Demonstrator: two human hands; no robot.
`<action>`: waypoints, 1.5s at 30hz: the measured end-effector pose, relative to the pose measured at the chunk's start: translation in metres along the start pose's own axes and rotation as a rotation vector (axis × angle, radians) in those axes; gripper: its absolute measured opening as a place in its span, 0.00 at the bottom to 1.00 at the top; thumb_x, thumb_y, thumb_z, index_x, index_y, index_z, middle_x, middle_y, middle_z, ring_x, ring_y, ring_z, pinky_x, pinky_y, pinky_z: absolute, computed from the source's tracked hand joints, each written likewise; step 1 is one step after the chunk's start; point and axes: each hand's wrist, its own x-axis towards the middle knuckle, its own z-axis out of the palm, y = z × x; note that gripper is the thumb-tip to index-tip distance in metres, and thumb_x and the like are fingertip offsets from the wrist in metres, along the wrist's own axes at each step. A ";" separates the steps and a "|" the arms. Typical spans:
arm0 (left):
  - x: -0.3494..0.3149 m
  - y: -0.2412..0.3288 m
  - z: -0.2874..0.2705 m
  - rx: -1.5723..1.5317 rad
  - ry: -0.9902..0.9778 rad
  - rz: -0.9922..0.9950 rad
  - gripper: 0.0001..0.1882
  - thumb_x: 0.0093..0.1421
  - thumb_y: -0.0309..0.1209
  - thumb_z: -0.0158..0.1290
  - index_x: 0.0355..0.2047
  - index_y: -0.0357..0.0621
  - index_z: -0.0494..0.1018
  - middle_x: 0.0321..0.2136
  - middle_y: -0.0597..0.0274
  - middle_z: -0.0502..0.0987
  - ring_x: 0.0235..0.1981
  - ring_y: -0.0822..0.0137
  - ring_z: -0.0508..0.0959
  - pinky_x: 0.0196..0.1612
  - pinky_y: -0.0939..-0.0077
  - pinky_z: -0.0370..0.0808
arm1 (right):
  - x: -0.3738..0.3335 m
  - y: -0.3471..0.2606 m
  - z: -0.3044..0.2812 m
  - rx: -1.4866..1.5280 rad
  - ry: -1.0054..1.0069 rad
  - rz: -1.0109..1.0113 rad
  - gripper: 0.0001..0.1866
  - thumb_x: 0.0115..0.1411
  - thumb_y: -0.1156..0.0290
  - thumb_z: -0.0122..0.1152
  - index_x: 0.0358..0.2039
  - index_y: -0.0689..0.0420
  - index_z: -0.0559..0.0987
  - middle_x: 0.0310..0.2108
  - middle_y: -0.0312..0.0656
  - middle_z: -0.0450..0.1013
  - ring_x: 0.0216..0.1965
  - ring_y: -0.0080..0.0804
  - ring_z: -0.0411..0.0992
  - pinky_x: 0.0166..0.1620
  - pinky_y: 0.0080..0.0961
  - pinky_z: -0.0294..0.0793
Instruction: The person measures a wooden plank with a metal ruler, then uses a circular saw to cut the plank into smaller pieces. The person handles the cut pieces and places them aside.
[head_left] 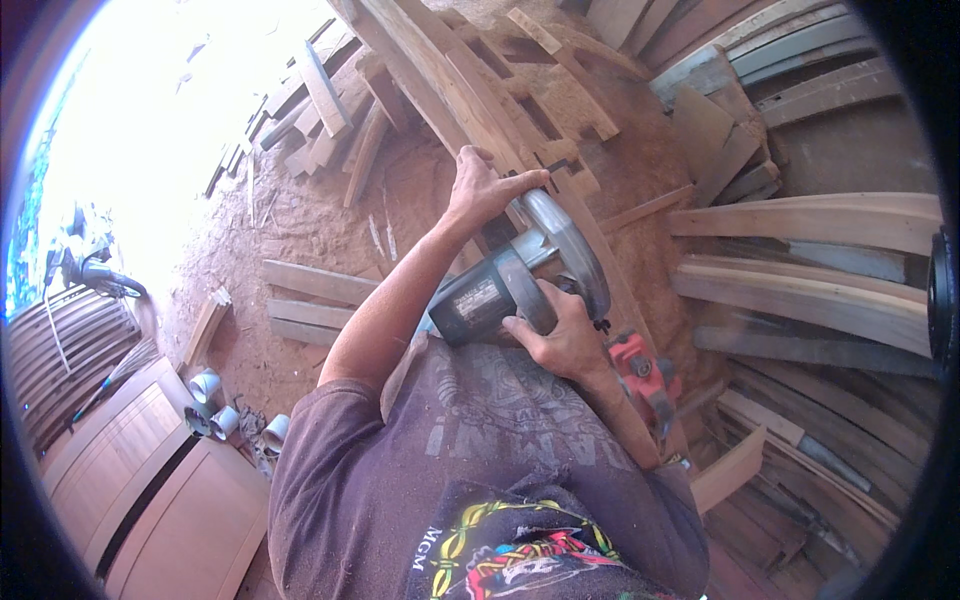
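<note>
1. Your right hand (pixel 560 335) is wrapped shut around the grey motor body of the circular saw (pixel 520 280); fingers curl over the top of the housing, thumb side toward you.
2. Your left hand (pixel 480 190) lies ahead of the saw, palm down on the long plank (pixel 470 95). Thumb and forefinger are spread toward the blade guard, the rest of the hand pressing flat. It grips nothing; it pins the wood.
3. The saw sits just in front of your chest, between the two hands. Its motor body points back and to your left; the round metal guard (pixel 570 250) faces forward and right, on the plank's edge.
4. Key relation: the plank's long axis runs away from you, up and slightly left in the view, and the blade lines up roughly along it. The left hand is on that same line, just beyond the guard, nearly touching it. The right hand is nearer to you, behind the tool.
5. A red tool (pixel 640 375) lies just beside your right wrist, lower right.
6. Loose boards (pixel 810 225) are stacked to the right; white cups (pixel 215 400) stand on the sawdust floor (pixel 300 215), well apart on the left.
</note>
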 end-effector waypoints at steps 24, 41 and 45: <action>0.012 -0.002 -0.012 -0.044 -0.011 -0.037 0.62 0.47 0.63 0.78 0.62 0.22 0.61 0.53 0.32 0.74 0.57 0.44 0.80 0.60 0.59 0.80 | 0.017 -0.010 0.003 -0.028 -0.022 -0.002 0.20 0.62 0.71 0.73 0.53 0.64 0.81 0.38 0.52 0.84 0.42 0.41 0.84 0.47 0.36 0.81; 0.019 0.000 -0.020 -0.033 -0.018 -0.053 0.66 0.46 0.65 0.78 0.64 0.21 0.59 0.56 0.26 0.75 0.60 0.42 0.80 0.62 0.58 0.79 | 0.025 -0.014 0.006 -0.033 -0.032 0.014 0.19 0.64 0.70 0.72 0.53 0.63 0.82 0.38 0.50 0.83 0.41 0.35 0.83 0.47 0.34 0.80; 0.021 -0.002 -0.022 -0.028 -0.003 -0.041 0.68 0.45 0.66 0.78 0.65 0.20 0.59 0.56 0.27 0.75 0.60 0.42 0.80 0.63 0.59 0.78 | 0.028 -0.017 0.007 -0.019 -0.016 0.003 0.19 0.63 0.70 0.72 0.52 0.63 0.82 0.38 0.49 0.83 0.40 0.35 0.83 0.47 0.34 0.80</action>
